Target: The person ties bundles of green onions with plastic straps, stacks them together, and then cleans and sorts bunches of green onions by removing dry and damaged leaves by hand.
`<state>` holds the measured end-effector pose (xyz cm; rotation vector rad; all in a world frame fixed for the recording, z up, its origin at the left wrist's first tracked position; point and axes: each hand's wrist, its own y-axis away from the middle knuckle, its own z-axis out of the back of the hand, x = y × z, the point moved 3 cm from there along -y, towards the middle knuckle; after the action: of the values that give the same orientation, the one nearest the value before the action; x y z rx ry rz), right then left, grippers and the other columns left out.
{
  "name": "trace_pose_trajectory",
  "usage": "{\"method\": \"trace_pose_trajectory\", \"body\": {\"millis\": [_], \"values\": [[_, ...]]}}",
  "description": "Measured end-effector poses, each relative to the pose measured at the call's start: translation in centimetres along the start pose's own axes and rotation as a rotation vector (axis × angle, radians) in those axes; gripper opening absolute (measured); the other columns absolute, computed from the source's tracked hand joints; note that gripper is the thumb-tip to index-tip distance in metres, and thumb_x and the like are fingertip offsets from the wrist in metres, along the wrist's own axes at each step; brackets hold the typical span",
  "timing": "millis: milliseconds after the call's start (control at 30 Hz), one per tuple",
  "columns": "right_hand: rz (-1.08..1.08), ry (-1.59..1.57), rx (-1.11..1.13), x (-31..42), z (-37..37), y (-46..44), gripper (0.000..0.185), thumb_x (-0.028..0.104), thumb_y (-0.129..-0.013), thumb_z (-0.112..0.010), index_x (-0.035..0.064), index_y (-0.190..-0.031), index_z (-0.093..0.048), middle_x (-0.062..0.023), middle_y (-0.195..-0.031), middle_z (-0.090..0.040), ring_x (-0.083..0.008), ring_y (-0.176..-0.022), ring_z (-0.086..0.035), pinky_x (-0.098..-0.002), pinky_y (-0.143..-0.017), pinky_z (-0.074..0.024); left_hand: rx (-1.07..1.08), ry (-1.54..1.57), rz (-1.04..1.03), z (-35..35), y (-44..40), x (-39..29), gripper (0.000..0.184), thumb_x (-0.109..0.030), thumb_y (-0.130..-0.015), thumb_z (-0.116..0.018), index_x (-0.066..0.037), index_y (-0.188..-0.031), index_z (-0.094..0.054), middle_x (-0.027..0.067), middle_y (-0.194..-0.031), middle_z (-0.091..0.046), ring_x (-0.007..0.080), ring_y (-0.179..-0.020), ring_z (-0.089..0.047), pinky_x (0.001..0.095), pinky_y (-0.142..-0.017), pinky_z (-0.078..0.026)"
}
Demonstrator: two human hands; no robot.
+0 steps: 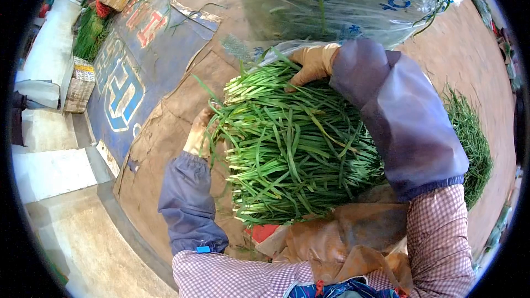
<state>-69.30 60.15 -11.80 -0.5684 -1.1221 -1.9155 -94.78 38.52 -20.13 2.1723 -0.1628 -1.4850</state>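
Observation:
A large stack of long green leafy stalks (298, 143) lies in front of me, its pale cut ends facing left. My left hand (201, 131), at the left side of the stack, has its fingers partly behind loose leaves, and what they hold is hard to make out. At the top edge of the stack, my gloved right hand (312, 65) rests with thumb and fingers apart over the stalks, beside the rim of a clear plastic bag (342, 16). That bag has blue print and holds more greens.
More greens (469, 149) lie on the ground at the right. A blue printed sheet (143, 72) covers the ground at the left, near a woven box (81, 85) and white slabs (52, 174). Brown cloth (353, 223) covers my lap.

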Motion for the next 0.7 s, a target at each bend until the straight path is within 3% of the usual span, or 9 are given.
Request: {"method": "trace_pose_trajectory", "body": {"millis": [67,133,200,300,400,567,667,700], "values": [[0.001,-0.109,-0.033,-0.1,-0.3,0.4,0.069,0.047,-0.071,-0.078,0.0055,-0.124,-0.059,-0.0153,-0.114,-0.065,-0.0280,-0.105,-0.062,-0.0375,-0.092,-0.0452,0.106,-0.106,-0.122,-0.3,0.3,0.1,0.034,-0.031,-0.098,-0.050,-0.006,-0.120,-0.050,0.0061,-0.106,-0.057,0.0139,-0.085,-0.058,0.0285,-0.071,-0.051],[-0.032,-0.042,-0.083,-0.4,-0.2,0.3,0.068,0.044,-0.071,-0.079,0.0054,-0.123,-0.060,-0.0136,-0.113,-0.066,-0.0252,-0.104,-0.062,-0.0362,-0.091,-0.0456,-0.061,0.000,0.012,0.1,-1.1,0.4,0.032,-0.029,-0.097,-0.051,-0.005,-0.118,-0.051,0.0055,-0.097,-0.061,0.0125,-0.078,-0.059,0.0251,-0.067,-0.051],[-0.033,-0.062,-0.140,-0.8,-0.5,0.3,0.067,0.042,-0.071,-0.081,0.0052,-0.123,-0.060,-0.0120,-0.112,-0.067,-0.0223,-0.102,-0.063,-0.0350,-0.090,-0.0460,-0.030,0.102,0.095,2.0,-2.9,0.9,0.035,-0.028,-0.096,-0.054,-0.004,-0.120,-0.050,0.0070,-0.095,-0.061,0.0139,-0.081,-0.060,0.0260,-0.070,-0.052],[-0.024,-0.145,-0.194,-0.2,-0.9,1.6,0.065,0.034,-0.071,-0.084,0.0048,-0.124,-0.060,-0.0096,-0.111,-0.068,-0.0166,-0.099,-0.063,-0.0325,-0.089,-0.0462,-0.023,0.033,0.049,1.7,-3.6,1.7,0.037,-0.028,-0.095,-0.055,-0.003,-0.122,-0.050,0.0076,-0.096,-0.062,0.0147,-0.082,-0.061,0.0267,-0.072,-0.052],[0.028,-0.269,-0.190,1.1,-1.2,3.2,0.066,0.033,-0.070,-0.085,0.0047,-0.124,-0.059,-0.0098,-0.112,-0.068,-0.0169,-0.099,-0.063,-0.0321,-0.088,-0.0467,-0.039,-0.012,0.006,1.0,-1.3,3.3,0.038,-0.028,-0.095,-0.056,-0.003,-0.123,-0.049,0.0083,-0.096,-0.062,0.0156,-0.084,-0.061,0.0274,-0.073,-0.052],[0.031,-0.120,-0.303,1.0,-1.7,3.6,0.055,0.029,-0.071,-0.084,0.0026,-0.115,-0.064,-0.0083,-0.102,-0.071,-0.0151,-0.094,-0.063,-0.0324,-0.085,-0.0481,-0.125,-0.061,-0.003,1.4,1.1,5.1,0.042,-0.029,-0.094,-0.057,-0.002,-0.125,-0.049,0.0094,-0.096,-0.062,0.0170,-0.086,-0.061,0.0286,-0.076,-0.052],[0.088,-0.207,-0.350,-0.2,-2.2,3.6,0.052,0.038,-0.070,-0.082,0.0094,-0.111,-0.068,-0.0090,-0.096,-0.072,-0.0194,-0.088,-0.067,-0.0322,-0.081,-0.0487,-0.158,-0.112,-0.012,2.6,0.3,5.9,0.044,-0.029,-0.094,-0.058,-0.002,-0.126,-0.049,0.0100,-0.096,-0.063,0.0179,-0.087,-0.062,0.0293,-0.078,-0.052],[0.059,-0.266,-0.372,0.5,-2.1,4.3,0.051,0.034,-0.069,-0.083,0.0082,-0.111,-0.068,-0.0078,-0.096,-0.072,-0.0176,-0.086,-0.066,-0.0324,-0.082,-0.0492,-0.163,-0.134,-0.014,3.1,-0.1,6.2,0.044,-0.029,-0.093,-0.059,-0.002,-0.126,-0.048,0.0103,-0.096,-0.063,0.0182,-0.087,-0.062,0.0295,-0.078,-0.052]]}}
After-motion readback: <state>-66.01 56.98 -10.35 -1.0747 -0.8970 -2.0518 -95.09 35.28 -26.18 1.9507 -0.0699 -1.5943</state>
